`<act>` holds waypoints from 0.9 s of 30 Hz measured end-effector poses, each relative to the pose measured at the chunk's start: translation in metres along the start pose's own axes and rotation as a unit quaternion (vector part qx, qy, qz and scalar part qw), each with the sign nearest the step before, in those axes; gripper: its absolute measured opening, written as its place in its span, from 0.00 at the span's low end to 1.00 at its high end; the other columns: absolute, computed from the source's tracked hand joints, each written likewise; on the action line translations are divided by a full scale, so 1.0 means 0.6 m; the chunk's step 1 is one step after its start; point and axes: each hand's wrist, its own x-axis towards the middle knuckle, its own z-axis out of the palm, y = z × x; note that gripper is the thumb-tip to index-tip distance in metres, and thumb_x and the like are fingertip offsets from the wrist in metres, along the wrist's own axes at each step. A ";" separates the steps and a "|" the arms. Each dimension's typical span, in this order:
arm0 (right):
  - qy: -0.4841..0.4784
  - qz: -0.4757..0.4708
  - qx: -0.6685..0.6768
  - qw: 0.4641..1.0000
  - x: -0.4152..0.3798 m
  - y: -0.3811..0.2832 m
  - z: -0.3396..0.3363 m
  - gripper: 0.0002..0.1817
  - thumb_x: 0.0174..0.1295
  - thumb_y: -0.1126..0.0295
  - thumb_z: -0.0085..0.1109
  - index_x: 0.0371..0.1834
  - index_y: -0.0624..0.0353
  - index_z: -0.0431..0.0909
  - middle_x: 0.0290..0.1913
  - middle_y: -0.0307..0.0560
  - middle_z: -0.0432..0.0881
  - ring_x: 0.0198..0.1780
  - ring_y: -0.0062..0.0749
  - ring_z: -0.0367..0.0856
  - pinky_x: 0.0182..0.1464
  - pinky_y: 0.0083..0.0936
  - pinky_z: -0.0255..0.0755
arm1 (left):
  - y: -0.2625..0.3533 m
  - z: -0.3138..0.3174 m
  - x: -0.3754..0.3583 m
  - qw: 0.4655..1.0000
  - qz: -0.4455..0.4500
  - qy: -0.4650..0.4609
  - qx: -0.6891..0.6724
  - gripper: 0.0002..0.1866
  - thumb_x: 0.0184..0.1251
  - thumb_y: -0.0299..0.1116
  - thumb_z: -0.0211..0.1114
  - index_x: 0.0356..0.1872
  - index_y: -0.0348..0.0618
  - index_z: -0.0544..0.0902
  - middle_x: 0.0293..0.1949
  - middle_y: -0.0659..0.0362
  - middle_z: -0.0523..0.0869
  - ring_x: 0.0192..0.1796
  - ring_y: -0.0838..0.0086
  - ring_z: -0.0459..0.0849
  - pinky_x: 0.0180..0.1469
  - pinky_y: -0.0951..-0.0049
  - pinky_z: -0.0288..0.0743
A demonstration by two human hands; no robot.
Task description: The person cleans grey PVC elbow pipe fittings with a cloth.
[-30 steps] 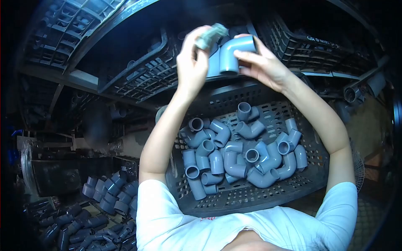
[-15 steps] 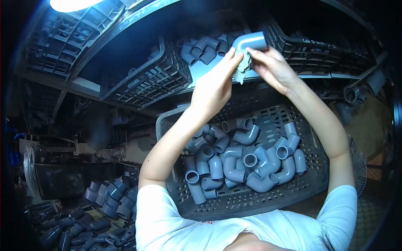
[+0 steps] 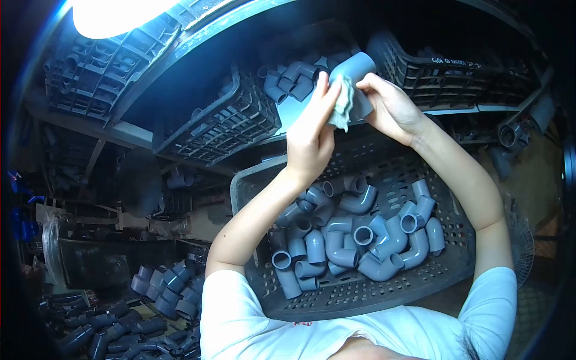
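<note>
A grey pipe elbow (image 3: pixel 355 67) is held up above the crate, between my two hands. My right hand (image 3: pixel 393 112) has closed fingers on its right side. My left hand (image 3: pixel 311 132) pinches a crumpled pale green cloth (image 3: pixel 342 107) that lies against the elbow's left side. Part of the elbow is hidden behind the cloth and fingers. Below my hands, several more grey elbows (image 3: pixel 342 243) lie loosely piled in a black perforated crate (image 3: pixel 360 299).
Behind my hands, a shelf carries more elbows (image 3: pixel 294 81), with a black crate on the left (image 3: pixel 219 123) and another on the right (image 3: pixel 444 81). Grey fittings (image 3: pixel 171 288) are heaped at lower left. A bright lamp (image 3: pixel 120 15) hangs at upper left; a fan (image 3: pixel 523 249) stands at right.
The elbow has been turned in my hands, and one leg now points down behind the cloth. My left hand and the cloth have moved slightly lower. The whole view has shifted a little.
</note>
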 end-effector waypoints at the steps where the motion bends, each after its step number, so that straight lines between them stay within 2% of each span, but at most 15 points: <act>1: -0.003 -0.003 -0.003 1.000 0.000 0.003 -0.001 0.15 0.75 0.59 0.47 0.51 0.58 0.76 0.49 0.40 0.81 0.51 0.22 0.80 0.60 0.29 0.72 | -0.002 0.000 -0.003 1.000 -0.001 -0.003 0.001 0.32 0.55 0.08 0.53 0.63 0.40 0.81 0.67 0.39 0.76 0.68 0.51 0.78 0.66 0.62 0.76; 4: 0.004 0.025 0.005 1.000 -0.001 -0.011 0.014 0.17 0.74 0.55 0.48 0.52 0.57 0.75 0.49 0.40 0.81 0.53 0.22 0.81 0.59 0.28 0.74 | -0.009 0.006 -0.010 0.987 0.102 -0.067 0.101 0.30 0.54 0.09 0.59 0.60 0.38 0.82 0.63 0.42 0.81 0.67 0.46 0.78 0.68 0.58 0.74; 5: 0.041 0.001 0.006 0.999 -0.007 -0.018 0.025 0.21 0.74 0.48 0.49 0.52 0.55 0.75 0.50 0.41 0.82 0.54 0.23 0.82 0.60 0.28 0.74 | -0.017 0.008 -0.013 0.973 0.164 -0.094 0.130 0.26 0.55 0.22 0.67 0.60 0.46 0.84 0.63 0.50 0.82 0.68 0.50 0.79 0.66 0.57 0.75; 7: 0.115 -0.001 -0.029 0.993 -0.012 -0.021 0.044 0.26 0.73 0.40 0.49 0.52 0.52 0.77 0.49 0.40 0.83 0.54 0.24 0.82 0.61 0.30 0.74 | 0.002 0.003 -0.009 0.936 0.222 -0.107 0.250 0.25 0.53 0.30 0.70 0.57 0.55 0.87 0.61 0.55 0.82 0.68 0.55 0.77 0.67 0.60 0.69; 9: 0.059 0.024 -0.053 0.997 -0.010 -0.010 0.035 0.34 0.69 0.30 0.46 0.51 0.50 0.79 0.50 0.41 0.84 0.54 0.25 0.82 0.62 0.32 0.73 | -0.002 0.014 -0.004 0.952 0.212 0.025 0.221 0.25 0.49 0.33 0.72 0.53 0.64 0.89 0.53 0.62 0.80 0.62 0.63 0.76 0.63 0.65 0.64; 10: 0.070 0.020 -0.068 0.995 -0.019 0.000 0.045 0.37 0.68 0.26 0.42 0.49 0.48 0.80 0.50 0.40 0.85 0.51 0.26 0.82 0.60 0.32 0.74 | 0.003 0.004 -0.005 0.942 0.190 0.013 0.277 0.26 0.46 0.33 0.73 0.51 0.69 0.89 0.47 0.66 0.76 0.55 0.67 0.73 0.57 0.64 0.64; 11: 0.103 0.022 -0.063 0.992 -0.022 0.007 0.058 0.37 0.68 0.25 0.39 0.47 0.48 0.81 0.46 0.39 0.86 0.46 0.27 0.84 0.58 0.32 0.74 | 0.002 -0.002 0.003 0.941 0.209 0.015 0.265 0.25 0.48 0.31 0.73 0.52 0.61 0.89 0.43 0.65 0.78 0.48 0.67 0.77 0.50 0.65 0.68; 13: 0.099 0.068 -0.073 0.990 -0.017 0.014 0.045 0.36 0.72 0.30 0.41 0.53 0.53 0.80 0.46 0.41 0.84 0.51 0.26 0.84 0.59 0.32 0.77 | 0.003 -0.007 0.004 0.974 0.166 -0.071 0.139 0.24 0.51 0.27 0.72 0.54 0.52 0.89 0.38 0.62 0.78 0.39 0.69 0.79 0.39 0.68 0.71; 14: 0.039 0.088 -0.038 0.995 -0.007 0.021 0.009 0.34 0.72 0.31 0.43 0.49 0.52 0.81 0.43 0.39 0.84 0.48 0.25 0.84 0.57 0.31 0.78 | 0.001 0.000 -0.002 0.966 0.213 -0.059 0.135 0.28 0.46 0.20 0.71 0.55 0.48 0.89 0.37 0.60 0.79 0.35 0.69 0.78 0.35 0.72 0.73; 17: -0.032 0.101 0.024 0.994 -0.004 0.022 -0.010 0.29 0.72 0.35 0.48 0.38 0.50 0.82 0.37 0.34 0.85 0.41 0.22 0.85 0.50 0.29 0.81 | 0.012 0.000 -0.005 0.952 0.237 -0.115 0.154 0.26 0.48 0.21 0.72 0.53 0.47 0.89 0.37 0.59 0.80 0.36 0.68 0.79 0.36 0.73 0.75; 19: 0.147 0.072 -0.044 0.986 -0.017 0.031 0.037 0.31 0.72 0.34 0.47 0.45 0.51 0.82 0.41 0.38 0.85 0.44 0.23 0.84 0.41 0.26 0.80 | -0.002 -0.007 0.015 0.961 0.223 -0.072 0.150 0.26 0.48 0.19 0.69 0.53 0.46 0.88 0.37 0.58 0.80 0.37 0.67 0.79 0.36 0.73 0.76; 21: 0.167 0.024 -0.043 0.985 -0.032 0.044 0.070 0.30 0.76 0.39 0.44 0.54 0.54 0.80 0.46 0.39 0.85 0.46 0.25 0.84 0.47 0.28 0.80 | -0.014 -0.004 0.009 0.986 0.111 -0.028 0.120 0.26 0.51 0.24 0.68 0.56 0.44 0.85 0.38 0.56 0.81 0.39 0.63 0.82 0.37 0.68 0.79; 23: 0.186 0.038 -0.050 0.981 -0.026 0.049 0.058 0.29 0.75 0.38 0.45 0.51 0.55 0.80 0.45 0.40 0.85 0.44 0.26 0.84 0.45 0.30 0.81 | -0.013 0.001 -0.004 0.974 0.188 -0.022 0.120 0.25 0.51 0.23 0.67 0.56 0.44 0.85 0.37 0.56 0.82 0.37 0.64 0.83 0.38 0.68 0.81; 25: 0.142 0.114 0.007 0.983 -0.010 0.049 0.007 0.28 0.73 0.36 0.46 0.42 0.51 0.80 0.36 0.39 0.83 0.40 0.25 0.84 0.45 0.26 0.79 | 0.017 0.018 -0.025 0.967 0.226 -0.078 0.092 0.26 0.45 0.19 0.64 0.52 0.44 0.88 0.36 0.55 0.84 0.31 0.65 0.83 0.33 0.68 0.80; 27: 0.042 0.154 0.062 0.985 -0.009 0.034 -0.021 0.29 0.72 0.36 0.49 0.48 0.52 0.80 0.35 0.41 0.83 0.37 0.26 0.85 0.45 0.25 0.82 | 0.016 0.020 -0.022 0.962 0.236 -0.095 0.100 0.26 0.44 0.19 0.65 0.51 0.43 0.87 0.35 0.56 0.84 0.31 0.65 0.83 0.33 0.67 0.80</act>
